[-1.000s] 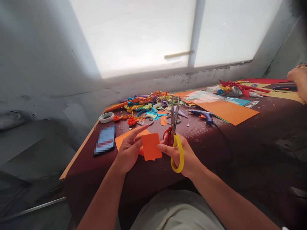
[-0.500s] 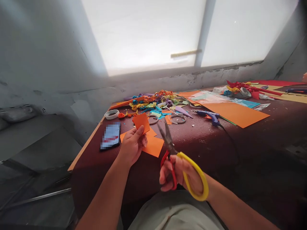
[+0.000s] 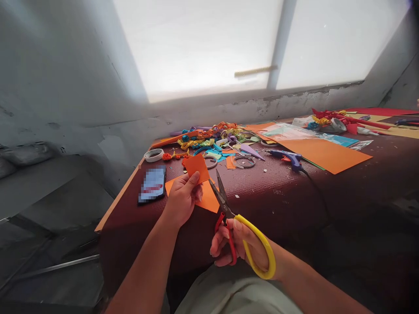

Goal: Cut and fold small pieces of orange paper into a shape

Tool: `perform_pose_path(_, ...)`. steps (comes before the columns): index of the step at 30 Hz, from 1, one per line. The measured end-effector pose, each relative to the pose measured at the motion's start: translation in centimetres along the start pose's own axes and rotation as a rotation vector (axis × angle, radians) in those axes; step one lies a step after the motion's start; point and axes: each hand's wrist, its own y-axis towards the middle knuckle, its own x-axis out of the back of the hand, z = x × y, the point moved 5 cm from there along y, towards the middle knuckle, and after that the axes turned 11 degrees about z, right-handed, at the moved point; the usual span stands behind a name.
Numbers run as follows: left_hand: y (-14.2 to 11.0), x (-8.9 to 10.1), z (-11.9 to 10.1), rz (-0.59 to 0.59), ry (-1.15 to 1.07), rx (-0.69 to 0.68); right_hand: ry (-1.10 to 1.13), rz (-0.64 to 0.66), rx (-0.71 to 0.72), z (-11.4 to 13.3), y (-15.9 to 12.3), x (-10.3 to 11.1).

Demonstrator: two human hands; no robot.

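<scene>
Mid-cutting at a cluttered craft surface: left hand pinched a small orange card just above a larger orange sheet, right hand gripped part-open scissors beside it, needing the card fed between the blades.

Blown-out backlight from the window, dim shadowed foreground, wide-angle bending at the edges.
</scene>
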Motion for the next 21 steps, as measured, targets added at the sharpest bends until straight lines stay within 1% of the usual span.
perform_pose_path(3,-0.1,0.0,0.1,0.016,0.023,0.008,0.085,0.010,-0.004,0.1,0.1,0.1)
perform_pose_path(7,-0.3,-0.1,0.3,0.056,0.062,0.039,0.165,0.084,-0.032,0.5,0.2,0.2)
perform_pose_path(13,-0.4,-0.2,-0.1,0.056,0.096,0.034,0.192,0.094,-0.076,0.8,-0.3,0.9)
perform_pose_path(18,-0.4,-0.5,-0.1,0.108,0.133,0.078,0.210,0.137,-0.083,0.9,-0.4,1.0)
perform_pose_path(21,-0.4,-0.4,-0.1,0.119,0.144,0.084,0.204,0.136,-0.083,1.3,-0.4,1.4)
